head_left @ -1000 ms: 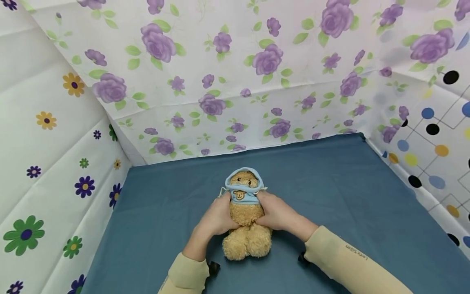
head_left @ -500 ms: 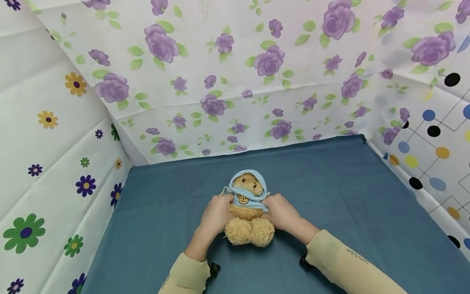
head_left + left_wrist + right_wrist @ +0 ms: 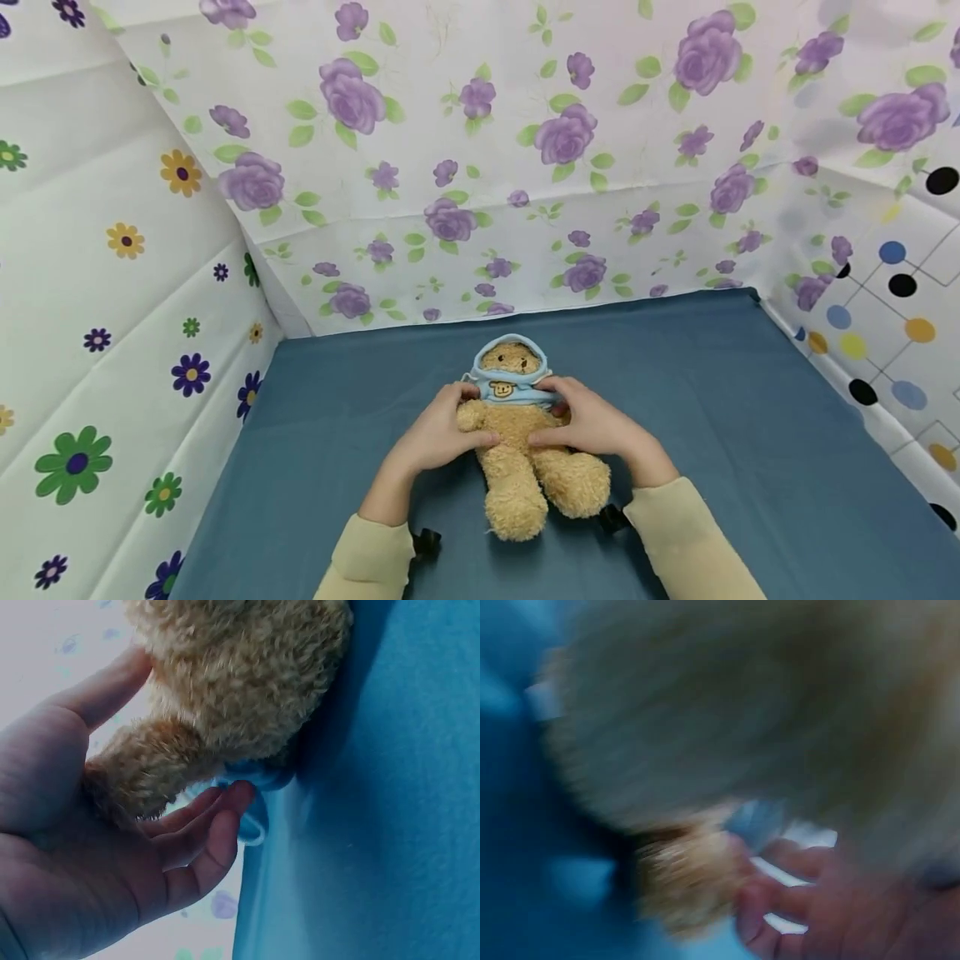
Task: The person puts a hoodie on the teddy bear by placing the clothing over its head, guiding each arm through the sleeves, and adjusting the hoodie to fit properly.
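Observation:
A tan plush teddy bear (image 3: 513, 425) in a light blue hooded top (image 3: 536, 395) lies face up on the blue cloth, legs towards me. My left hand (image 3: 438, 429) holds its side, thumb on the belly. In the left wrist view that hand's fingers (image 3: 202, 847) bend around the bear's arm (image 3: 142, 769) near the top. Opposite, my right hand (image 3: 600, 427) holds the other side, its thumb also on the belly. The right wrist view is blurred; fingers (image 3: 754, 915) touch a small furry limb (image 3: 686, 881) there.
Blue cloth (image 3: 345, 450) covers the table. A white sheet with purple roses (image 3: 450, 221) hangs behind it. Flower-patterned (image 3: 191, 375) and dotted (image 3: 900, 333) sheets flank the sides. Small black devices (image 3: 427, 543) sit under both wrists.
The bear's legs, bunched up half a second ago, now stretch out towards me and spread. Both thumbs have come back onto its belly, and its left-side arm now shows. The head view shifted slightly.

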The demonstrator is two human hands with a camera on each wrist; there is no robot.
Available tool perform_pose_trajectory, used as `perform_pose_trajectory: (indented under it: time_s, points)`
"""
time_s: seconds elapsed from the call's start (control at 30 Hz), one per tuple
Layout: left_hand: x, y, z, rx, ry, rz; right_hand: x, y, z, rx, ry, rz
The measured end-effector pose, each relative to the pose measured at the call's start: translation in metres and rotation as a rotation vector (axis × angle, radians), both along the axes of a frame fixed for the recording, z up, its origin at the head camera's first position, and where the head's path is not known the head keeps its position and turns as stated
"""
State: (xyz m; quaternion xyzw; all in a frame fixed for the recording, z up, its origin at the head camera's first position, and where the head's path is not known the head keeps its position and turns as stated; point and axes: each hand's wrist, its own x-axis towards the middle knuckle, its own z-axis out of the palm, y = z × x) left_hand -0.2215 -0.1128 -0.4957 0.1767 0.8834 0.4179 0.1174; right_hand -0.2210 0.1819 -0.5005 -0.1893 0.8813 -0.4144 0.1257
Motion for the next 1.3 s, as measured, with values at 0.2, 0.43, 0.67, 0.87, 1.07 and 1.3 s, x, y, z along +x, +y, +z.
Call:
perform_pose_trajectory:
  time_s: [0.2,0.43,0.67,0.87,1.07,1.3]
  points:
    - [0.000,-0.005,0.007,0.019,-0.038,0.104,-0.001,0.021,0.022,-0.036,-0.022,-0.057]
    - [0.000,-0.019,0.003,0.014,-0.225,0.050,0.011,0.043,0.038,0.014,-0.055,-0.060]
    - [-0.002,-0.018,-0.005,0.058,-0.344,-0.061,0.013,0.051,0.045,0.019,-0.063,-0.064]
    - [-0.006,-0.012,-0.013,0.165,-0.338,-0.024,0.013,0.052,0.045,0.032,-0.074,-0.047]
    - [-0.008,-0.014,-0.014,0.207,-0.312,0.011,0.013,0.051,0.045,0.034,-0.084,-0.041]
    - [-0.009,-0.017,-0.013,0.204,-0.270,0.027,0.014,0.052,0.044,0.042,-0.090,-0.046]
